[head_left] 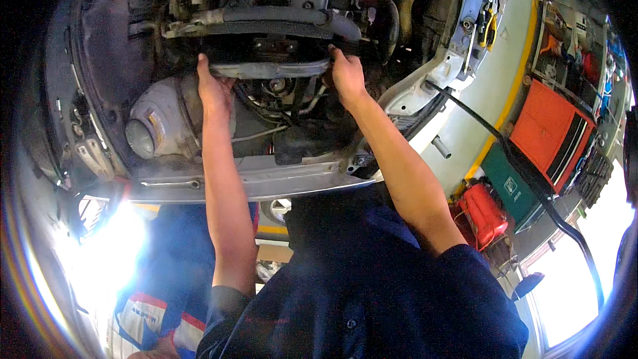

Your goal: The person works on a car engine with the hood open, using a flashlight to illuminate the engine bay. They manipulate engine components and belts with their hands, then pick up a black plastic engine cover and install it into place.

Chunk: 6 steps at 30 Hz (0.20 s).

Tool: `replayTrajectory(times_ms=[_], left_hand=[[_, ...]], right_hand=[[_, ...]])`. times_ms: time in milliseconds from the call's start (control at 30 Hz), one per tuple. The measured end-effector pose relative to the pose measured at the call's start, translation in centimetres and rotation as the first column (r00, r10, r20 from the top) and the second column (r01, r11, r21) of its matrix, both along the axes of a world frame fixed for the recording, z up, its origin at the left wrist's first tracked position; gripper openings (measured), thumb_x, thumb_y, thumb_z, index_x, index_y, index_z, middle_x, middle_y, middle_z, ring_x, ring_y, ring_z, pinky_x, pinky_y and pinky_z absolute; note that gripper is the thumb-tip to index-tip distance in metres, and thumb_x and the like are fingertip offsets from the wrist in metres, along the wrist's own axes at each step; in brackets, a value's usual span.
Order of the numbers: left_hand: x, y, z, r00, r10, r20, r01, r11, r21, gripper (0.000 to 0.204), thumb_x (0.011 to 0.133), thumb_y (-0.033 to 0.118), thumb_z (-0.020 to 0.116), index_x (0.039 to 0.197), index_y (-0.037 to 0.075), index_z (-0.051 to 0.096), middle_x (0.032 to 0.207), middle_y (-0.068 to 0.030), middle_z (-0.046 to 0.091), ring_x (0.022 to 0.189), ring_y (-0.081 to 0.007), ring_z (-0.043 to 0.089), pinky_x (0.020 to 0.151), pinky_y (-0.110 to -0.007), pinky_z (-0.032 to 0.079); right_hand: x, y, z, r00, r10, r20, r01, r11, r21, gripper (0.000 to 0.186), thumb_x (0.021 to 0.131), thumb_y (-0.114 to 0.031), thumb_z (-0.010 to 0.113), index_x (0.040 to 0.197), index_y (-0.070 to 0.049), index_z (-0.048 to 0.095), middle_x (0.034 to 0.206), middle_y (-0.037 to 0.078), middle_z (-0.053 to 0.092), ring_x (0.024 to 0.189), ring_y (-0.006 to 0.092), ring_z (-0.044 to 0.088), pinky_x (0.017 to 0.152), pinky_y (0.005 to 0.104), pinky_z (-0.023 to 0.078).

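In the open engine bay, both my hands grip the opposite ends of a dark, curved bar-like part. My left hand is closed at its left end, thumb pointing up and fingers mostly hidden. At the right end my right hand is closed too, with the thumb on top. Just beyond the part runs a thick dark hose. Below it, wiring and thin pipes show in the gap. A rounded grey canister sits left of my left hand.
A metal front crossmember runs between my body and the bay. Pliers with yellow handles lie on the right fender. A black prop or cable slants rightward. Beyond stand an orange-red cabinet and a red tank. Another person's blue clothing shows lower left.
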State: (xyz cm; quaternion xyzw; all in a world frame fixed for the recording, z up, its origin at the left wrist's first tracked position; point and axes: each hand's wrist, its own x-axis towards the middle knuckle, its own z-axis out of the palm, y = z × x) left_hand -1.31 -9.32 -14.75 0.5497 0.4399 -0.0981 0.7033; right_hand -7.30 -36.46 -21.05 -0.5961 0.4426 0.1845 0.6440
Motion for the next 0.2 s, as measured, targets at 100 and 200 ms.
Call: replayTrajectory(times_ms=[100,200], left_hand=[[0.1,-0.2,0.5,0.999,-0.024,0.042,0.025,1.000,-0.004,0.082,0.096,0.061,0.060,0.151,0.005,0.037,0.136,-0.0119,0.057,0.115,-0.0291,0.060,0.100,-0.045,0.047],[0.3,1.6,-0.6,0.998,-0.058,0.013,0.058,0.998,-0.024,0.093,0.094,0.066,0.061,0.158,0.007,0.028,0.148,-0.0100,0.049,0.130,-0.0311,0.053,0.111,-0.050,0.038]], right_hand=[[0.2,-0.3,0.5,0.999,0.006,0.032,-0.006,1.000,0.019,0.043,0.102,-0.032,0.060,0.071,-0.002,0.058,0.062,0.005,0.054,0.048,0.0204,0.053,0.050,0.0358,0.043],[-0.4,0.0,-0.5,0.993,-0.004,0.120,-0.003,0.998,0.059,0.036,0.104,-0.029,0.058,0.087,0.002,0.064,0.067,0.008,0.062,0.052,0.0213,0.058,0.049,0.0375,0.046]])
